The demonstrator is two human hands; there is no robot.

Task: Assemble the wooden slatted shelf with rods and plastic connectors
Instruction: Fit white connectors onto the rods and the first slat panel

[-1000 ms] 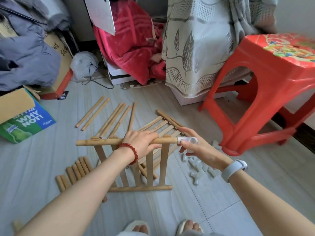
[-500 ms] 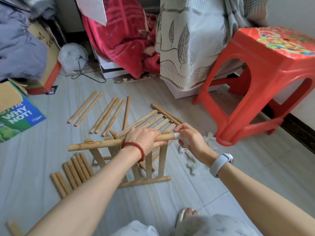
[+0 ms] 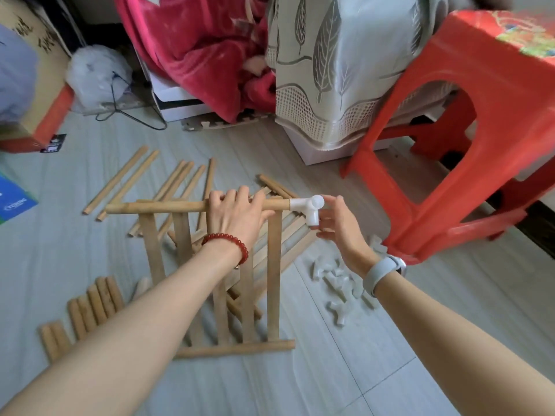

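A wooden slatted panel (image 3: pixel 274 265) stands upright on the floor, its lower rail resting on the tiles. My left hand (image 3: pixel 237 214) grips the panel's top rail near its right part. A white plastic connector (image 3: pixel 309 207) sits on the right end of that rail. My right hand (image 3: pixel 339 226) is just beside the connector, with relaxed fingers touching its lower and right side. A second slatted panel (image 3: pixel 295 235) lies flat on the floor behind the upright one.
Loose long rods (image 3: pixel 120 180) lie on the floor at the back left, short thick rods (image 3: pixel 90 307) at the front left. Several white connectors (image 3: pixel 339 283) are scattered at the right. A red plastic stool (image 3: pixel 468 145) stands close on the right; boxes and fabric line the back.
My right hand has let go of the connector and opened, leaving it seated on the rail end. The panel now stands more upright and the view has moved closer.
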